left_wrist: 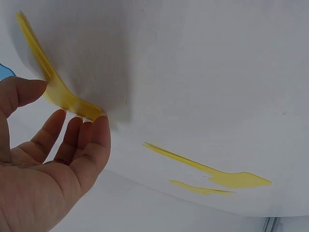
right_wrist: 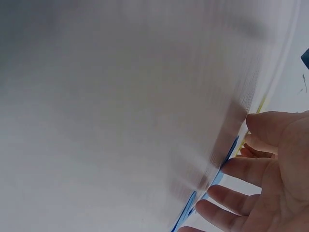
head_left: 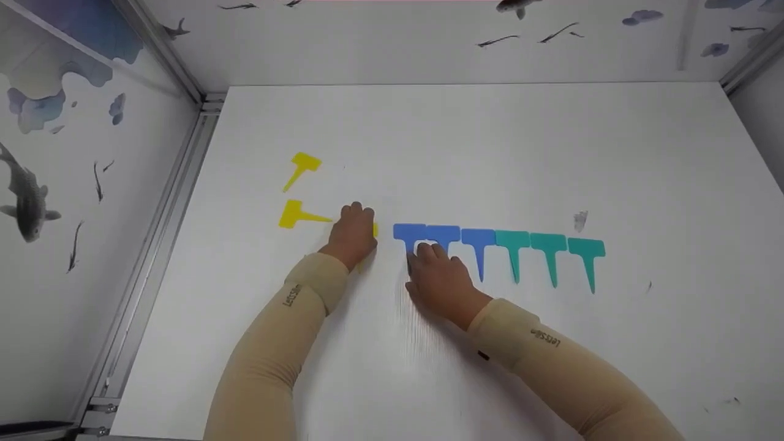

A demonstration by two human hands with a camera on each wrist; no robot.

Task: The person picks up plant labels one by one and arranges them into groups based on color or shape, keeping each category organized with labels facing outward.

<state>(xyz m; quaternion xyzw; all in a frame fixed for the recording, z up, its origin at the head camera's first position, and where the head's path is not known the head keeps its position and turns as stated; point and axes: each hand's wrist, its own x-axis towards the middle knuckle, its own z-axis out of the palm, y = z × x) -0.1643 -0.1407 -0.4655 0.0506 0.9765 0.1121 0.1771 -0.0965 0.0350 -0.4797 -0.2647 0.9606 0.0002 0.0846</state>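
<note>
My left hand pinches a yellow T-shaped plant label by its wide head, between thumb and fingertips; in the head view the hand mostly hides it. Just right of it, my right hand rests over the stems of two blue plant labels, its fingers loosely extended. One fingertip touches a blue stem in the right wrist view. These blue labels begin a row, heads up, that continues with another blue label and three green labels.
Two loose yellow labels lie left of my left hand: an upper one with its stem slanting down, and a lower one with its stem pointing right. The white table is bordered by printed panels at the back and left.
</note>
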